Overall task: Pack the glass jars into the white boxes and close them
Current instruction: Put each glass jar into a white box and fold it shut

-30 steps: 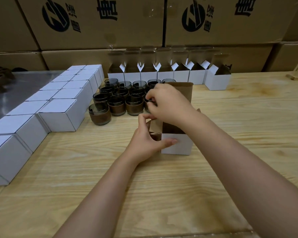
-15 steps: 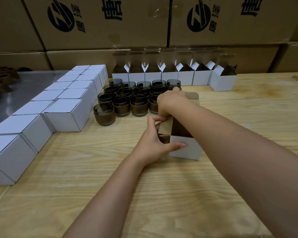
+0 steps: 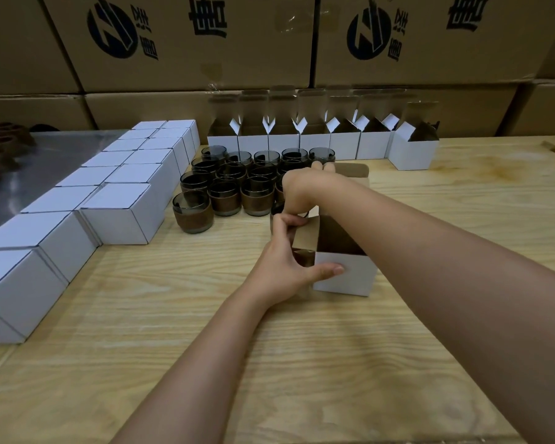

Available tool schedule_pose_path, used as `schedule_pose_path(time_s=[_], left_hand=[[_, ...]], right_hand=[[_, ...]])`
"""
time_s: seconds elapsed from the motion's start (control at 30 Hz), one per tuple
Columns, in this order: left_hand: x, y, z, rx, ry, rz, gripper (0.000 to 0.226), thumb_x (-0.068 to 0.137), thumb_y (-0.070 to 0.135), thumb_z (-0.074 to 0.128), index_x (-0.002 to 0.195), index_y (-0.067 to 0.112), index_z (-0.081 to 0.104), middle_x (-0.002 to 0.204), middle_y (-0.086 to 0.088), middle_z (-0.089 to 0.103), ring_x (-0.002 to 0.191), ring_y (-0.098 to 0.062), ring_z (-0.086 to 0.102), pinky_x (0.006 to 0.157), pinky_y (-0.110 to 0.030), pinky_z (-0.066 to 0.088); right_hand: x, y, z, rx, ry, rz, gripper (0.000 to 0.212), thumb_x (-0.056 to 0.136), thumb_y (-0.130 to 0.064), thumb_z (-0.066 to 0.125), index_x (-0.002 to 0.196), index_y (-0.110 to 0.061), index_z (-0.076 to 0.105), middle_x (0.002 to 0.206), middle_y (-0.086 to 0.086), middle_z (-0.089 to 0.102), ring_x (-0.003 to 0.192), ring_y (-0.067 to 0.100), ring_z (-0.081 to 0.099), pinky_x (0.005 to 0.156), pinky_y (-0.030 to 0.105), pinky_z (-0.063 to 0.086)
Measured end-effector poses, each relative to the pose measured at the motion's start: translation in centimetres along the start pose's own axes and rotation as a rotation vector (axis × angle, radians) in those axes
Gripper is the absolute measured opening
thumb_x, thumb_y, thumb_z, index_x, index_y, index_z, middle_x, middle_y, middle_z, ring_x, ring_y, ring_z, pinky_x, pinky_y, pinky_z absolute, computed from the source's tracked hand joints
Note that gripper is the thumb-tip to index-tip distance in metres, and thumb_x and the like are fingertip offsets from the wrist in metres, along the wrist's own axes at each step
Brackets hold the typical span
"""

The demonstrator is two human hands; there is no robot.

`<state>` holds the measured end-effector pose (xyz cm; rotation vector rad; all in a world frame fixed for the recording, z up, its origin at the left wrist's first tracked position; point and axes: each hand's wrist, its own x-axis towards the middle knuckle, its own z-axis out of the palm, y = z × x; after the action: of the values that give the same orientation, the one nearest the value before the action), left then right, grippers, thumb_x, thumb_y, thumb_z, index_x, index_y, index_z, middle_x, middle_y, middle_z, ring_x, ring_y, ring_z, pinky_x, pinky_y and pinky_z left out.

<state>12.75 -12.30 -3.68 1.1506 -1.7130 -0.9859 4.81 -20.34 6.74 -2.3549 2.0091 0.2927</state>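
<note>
Loading a single jar into a single box is the step in hand, by judgement. Head view, the only one.

- Open box: upright on the table, mouth up, lid flap raised on its far side.
- Left hand: at the open box's left side, thumb across the white front and fingers pinching the brown side flap outward.
- Right hand: just beyond the open box's far-left corner, fingers curled down over a jar. Only a sliver of dark rim shows under the palm, so the grasp is probable, not certain.
- Loose jars: clustered beyond and left of the open box.
- Closed boxes: in rows farther left.
- Empty boxes: in a line well beyond, flaps up.

Handling note: keep the side flap spread and the open box pinned. Bring the jar level over the mouth and lower it straight, clear of the flap edges.

Position note: the jar sits under the right palm, beside the mouth and not yet over it.
</note>
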Motion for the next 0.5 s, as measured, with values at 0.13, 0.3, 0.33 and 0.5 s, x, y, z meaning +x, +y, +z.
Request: schedule_pose_path(time_s=[0.13,0.3,0.33,0.5], left_hand=[[0.0,0.2,-0.1,0.032,-0.01,-0.019,0.078,0.045,0.069,0.078,0.102,0.058,0.027,0.116,0.034,0.039,0.104,0.034,0.035,0.075,0.001,0.036],[-0.2,0.2,-0.1,0.053,-0.001,-0.05,0.075,0.044,0.071,0.077,0.099,0.064,0.026,0.122,0.015,0.049,0.113,0.004,0.049,0.087,-0.016,0.043],[-0.2,0.2,-0.1,0.054,0.001,-0.049,0.075,0.045,0.07,0.078,0.099,0.064,0.026,0.122,0.014,0.049,0.112,0.004,0.049,0.086,-0.015,0.042],[-0.1,0.3,-0.3,0.074,0.053,-0.044,0.073,0.05,0.065,0.08,0.099,0.06,0.026,0.11,0.024,0.05,0.091,0.009,0.054,0.069,-0.01,0.039]], right_hand=[[-0.4,0.6,-0.8,0.237,0.054,-0.105,0.062,0.078,-0.053,0.07,0.124,-0.015,0.053,0.115,0.004,0.057,0.109,0.024,0.05,0.089,0.037,0.036],[-2.4,2.4,-5.0,0.497,0.008,-0.279,0.064,0.077,-0.033,0.076,0.134,-0.019,0.049,0.111,0.0,0.053,0.084,0.015,0.059,0.061,0.019,0.049],[-2.9,2.9,-5.9,0.512,-0.025,-0.304,0.062,0.077,-0.028,0.076,0.133,-0.022,0.05,0.107,-0.004,0.052,0.084,0.015,0.059,0.057,0.017,0.049],[-5.4,5.4,-8.8,0.534,-0.182,-0.398,0.051,0.077,-0.018,0.074,0.121,-0.031,0.053,0.115,-0.004,0.055,0.098,0.016,0.061,0.068,0.02,0.054]])
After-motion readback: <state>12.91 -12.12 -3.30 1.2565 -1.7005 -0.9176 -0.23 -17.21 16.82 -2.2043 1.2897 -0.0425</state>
